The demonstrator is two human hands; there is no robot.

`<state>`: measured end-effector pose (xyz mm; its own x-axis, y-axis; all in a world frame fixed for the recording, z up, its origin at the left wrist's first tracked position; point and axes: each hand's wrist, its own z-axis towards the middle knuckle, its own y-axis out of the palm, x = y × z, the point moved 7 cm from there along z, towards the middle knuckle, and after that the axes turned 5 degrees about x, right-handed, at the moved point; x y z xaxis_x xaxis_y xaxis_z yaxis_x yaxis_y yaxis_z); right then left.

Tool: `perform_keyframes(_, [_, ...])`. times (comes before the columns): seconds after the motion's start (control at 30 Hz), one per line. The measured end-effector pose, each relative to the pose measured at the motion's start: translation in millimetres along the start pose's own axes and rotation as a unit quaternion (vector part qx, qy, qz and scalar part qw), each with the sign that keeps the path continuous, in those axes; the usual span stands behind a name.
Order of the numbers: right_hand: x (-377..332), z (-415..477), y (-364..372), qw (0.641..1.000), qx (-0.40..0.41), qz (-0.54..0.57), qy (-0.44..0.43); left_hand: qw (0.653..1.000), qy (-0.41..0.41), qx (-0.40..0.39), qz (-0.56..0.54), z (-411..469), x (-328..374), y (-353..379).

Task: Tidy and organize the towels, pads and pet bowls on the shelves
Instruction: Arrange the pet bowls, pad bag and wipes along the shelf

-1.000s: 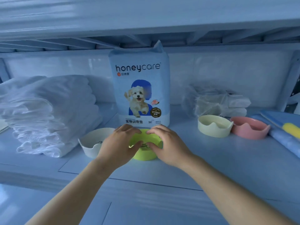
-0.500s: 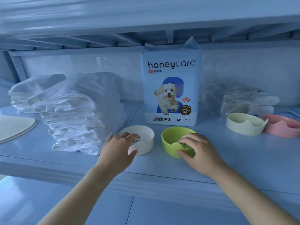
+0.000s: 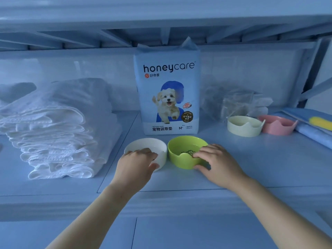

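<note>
The left hand (image 3: 136, 163) grips the white bowl (image 3: 152, 145); the right hand (image 3: 216, 165) grips the green bowl (image 3: 183, 159). The bowls sit side by side, perhaps touching.

sitting: four bowls (image 3: 179, 159) | standing: one pad pack (image 3: 167, 94) | lying: two towel stacks (image 3: 59, 130) | slumping: one plastic bag (image 3: 233, 103)
</note>
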<state>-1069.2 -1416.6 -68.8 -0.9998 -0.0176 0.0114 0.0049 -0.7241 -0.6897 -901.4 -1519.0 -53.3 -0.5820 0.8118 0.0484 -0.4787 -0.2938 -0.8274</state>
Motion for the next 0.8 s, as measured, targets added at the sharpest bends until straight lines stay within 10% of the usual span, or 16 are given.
perform_keyframes(0.8, [165.3, -8.8, -117.6, 0.989, 0.139, -0.019, 0.053, 0.986, 0.110, 0.113, -0.050, 119.5, 158.8, 15.6])
